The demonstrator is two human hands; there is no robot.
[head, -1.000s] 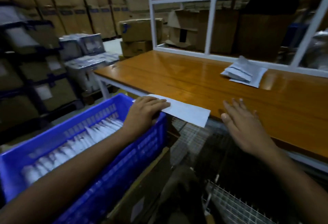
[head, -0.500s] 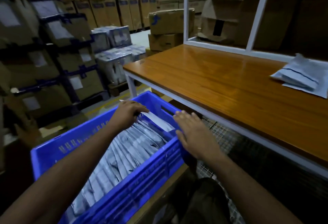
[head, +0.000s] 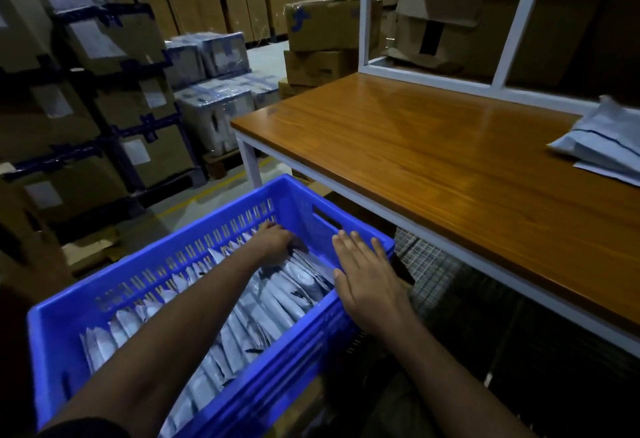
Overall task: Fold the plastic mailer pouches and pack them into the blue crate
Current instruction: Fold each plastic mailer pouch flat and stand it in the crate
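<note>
Stacked cardboard boxes (head: 104, 66) fill the dim background on the left, some strapped with dark bands, and shrink-wrapped bundles (head: 214, 91) sit on the floor in front of them. The wooden counter (head: 433, 167), on a white metal frame, takes up the right half of the view, with a white upright frame (head: 367, 14) rising from its far edge. Below and to the left of the counter's near edge stands the blue crate (head: 194, 240), its slotted walls showing. A long row of folded mailer pouches (head: 263, 306) stands on edge inside, running the crate's length. A small heap of unfolded pouches (head: 602, 146) lies at the far right of the counter, well apart from the crate. The right hand (head: 367, 278) is flat with fingers straight and together, its palm over the crate's near rim at the far corner, holding nothing. The left hand (head: 277, 243) reaches down into the crate's far end, fingers bent onto the tops of the last pouches in the row; whether it grips one or only presses on them cannot be told.
</note>
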